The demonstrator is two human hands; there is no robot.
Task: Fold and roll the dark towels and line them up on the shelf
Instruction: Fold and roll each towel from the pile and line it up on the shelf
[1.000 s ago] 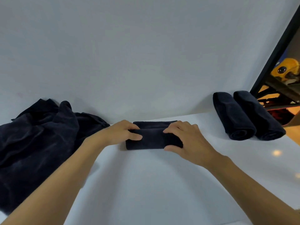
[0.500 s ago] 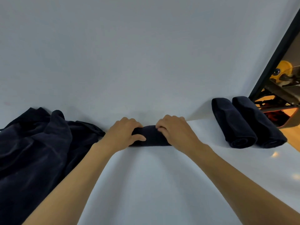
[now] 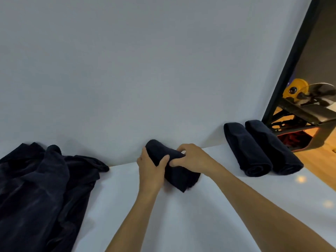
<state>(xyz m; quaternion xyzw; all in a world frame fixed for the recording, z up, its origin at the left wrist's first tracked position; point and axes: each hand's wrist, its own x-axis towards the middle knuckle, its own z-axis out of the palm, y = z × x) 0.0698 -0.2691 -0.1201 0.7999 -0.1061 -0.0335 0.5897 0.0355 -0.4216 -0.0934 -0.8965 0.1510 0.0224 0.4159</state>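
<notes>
A rolled dark towel [image 3: 180, 174] sits at the middle of the white shelf [image 3: 181, 220], turned so it runs diagonally from the back wall toward me. My left hand [image 3: 151, 170] grips its left side, thumb across the top. My right hand [image 3: 192, 158] pinches the roll from the right near its middle. Two finished dark rolls [image 3: 247, 151] [image 3: 274, 148] lie side by side at the right, against the wall. A heap of unfolded dark towels [image 3: 41, 188] covers the shelf's left part.
The plain white wall [image 3: 145, 70] rises right behind the shelf. A black frame post [image 3: 291, 60] stands at the right, with a yellow tool [image 3: 295, 89] and other gear beyond it. The shelf's right edge drops to a wooden floor [image 3: 320, 164].
The towel went from half rolled and lying crosswise to a full roll. Both hands have turned it so it points away from me, and they have shifted slightly right.
</notes>
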